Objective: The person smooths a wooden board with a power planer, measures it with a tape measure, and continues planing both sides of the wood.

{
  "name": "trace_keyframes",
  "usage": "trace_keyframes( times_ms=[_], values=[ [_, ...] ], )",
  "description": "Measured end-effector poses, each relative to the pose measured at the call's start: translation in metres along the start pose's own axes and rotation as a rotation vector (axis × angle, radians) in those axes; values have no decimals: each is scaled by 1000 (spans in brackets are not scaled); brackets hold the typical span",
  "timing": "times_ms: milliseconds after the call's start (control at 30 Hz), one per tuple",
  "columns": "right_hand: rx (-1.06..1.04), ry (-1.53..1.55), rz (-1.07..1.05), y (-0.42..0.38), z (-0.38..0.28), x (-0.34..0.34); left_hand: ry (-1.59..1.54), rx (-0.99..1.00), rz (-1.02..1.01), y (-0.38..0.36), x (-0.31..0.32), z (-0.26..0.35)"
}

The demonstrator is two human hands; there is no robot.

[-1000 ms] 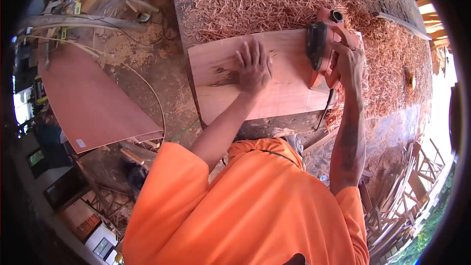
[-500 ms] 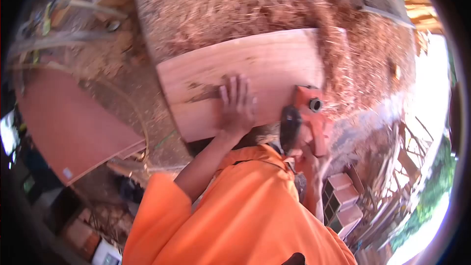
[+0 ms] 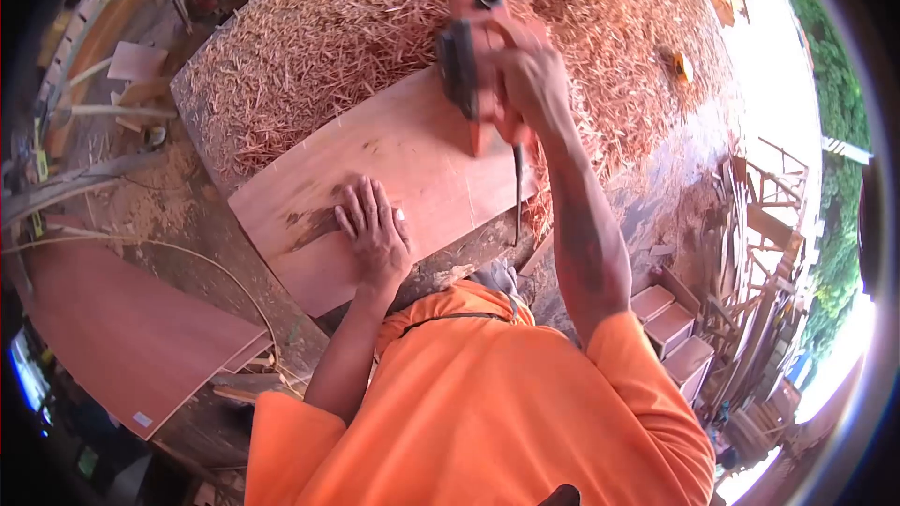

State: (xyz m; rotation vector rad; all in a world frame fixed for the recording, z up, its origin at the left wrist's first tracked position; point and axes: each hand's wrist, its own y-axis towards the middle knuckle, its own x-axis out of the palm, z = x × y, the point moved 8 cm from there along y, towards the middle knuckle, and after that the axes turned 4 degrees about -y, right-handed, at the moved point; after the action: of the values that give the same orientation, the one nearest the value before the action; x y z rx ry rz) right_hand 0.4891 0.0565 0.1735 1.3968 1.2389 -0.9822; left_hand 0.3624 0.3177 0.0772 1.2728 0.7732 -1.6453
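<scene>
A wide wooden board (image 3: 427, 164) with a dark knotty patch lies on the workbench. My left hand (image 3: 377, 232) rests flat on it near the left end, fingers stretched out. My right hand (image 3: 534, 84) is wrapped round the handle of a red electric planer (image 3: 487, 28), which sits over the far right corner of the board. The planer is slightly blurred, and its underside is hidden. A dark cord (image 3: 518, 192) hangs from its rear across the board's near edge.
Wood shavings (image 3: 309, 66) cover the bench behind and right of the board. A small yellow object (image 3: 682, 66) lies among them. Reddish panels (image 3: 131, 319) stand low on the left, with a thin cable (image 3: 216, 267) nearby. Scrap timber (image 3: 750, 253) is piled at the right.
My right hand has pushed the planer away from my body, from the board's near right side to its far edge. My left hand stays flat on the board. The view has turned.
</scene>
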Motion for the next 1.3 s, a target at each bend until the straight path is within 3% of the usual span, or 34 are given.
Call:
trace_keyframes(
  times_ms=[133, 233, 267, 367, 467, 567, 667, 733, 767, 833, 900, 933, 1000, 1067, 1167, 1233, 1300],
  values=[
    [-8, -24, -39, 5, -4, -6, 44, 7, 27, 2, -3, 3],
    [-83, -252, -326, -62, -13, 11, 55, -62, 67, 5, 3, 1],
    [-47, -99, -96, -94, -19, -5, 104, -97, 98, 10, 5, 4],
    [187, 268, 53, -180, -32, -42, 190, -173, 210, 45, 20, 15],
    [1063, 769, -259, -268, -21, -21, 159, -124, 67, 90, 14, 38],
    [863, 697, -143, -266, -25, -24, 103, -102, 96, 90, 21, 40],
    [1092, 847, -311, -237, -14, -27, 85, -96, 104, 90, 21, 40],
    [744, 715, -197, -201, -3, -26, 100, -105, 91, 90, 20, 39],
    [721, 705, -145, -179, 4, -28, 114, -109, 94, 91, 24, 38],
    [427, 509, 61, -125, 7, -42, 132, -111, 91, 90, 27, 36],
    [68, 238, 160, -81, 10, -40, 136, -106, 84, 90, 28, 36],
    [-17, 160, 110, -64, 19, -28, 154, -108, 87, 91, 27, 36],
    [-16, -76, -12, -12, 37, -13, 188, -108, 91, 91, 24, 38],
    [85, -116, -136, 28, 58, 2, 203, -95, 104, 91, 22, 38],
    [63, -58, -89, 27, 59, -3, 188, -78, 128, 91, 23, 36],
    [-88, -70, 151, -9, 39, -23, 170, -83, 127, 90, 23, 35],
    [-32, -112, -177, -60, 29, -11, 160, -87, 106, 91, 20, 37]
  ],
)
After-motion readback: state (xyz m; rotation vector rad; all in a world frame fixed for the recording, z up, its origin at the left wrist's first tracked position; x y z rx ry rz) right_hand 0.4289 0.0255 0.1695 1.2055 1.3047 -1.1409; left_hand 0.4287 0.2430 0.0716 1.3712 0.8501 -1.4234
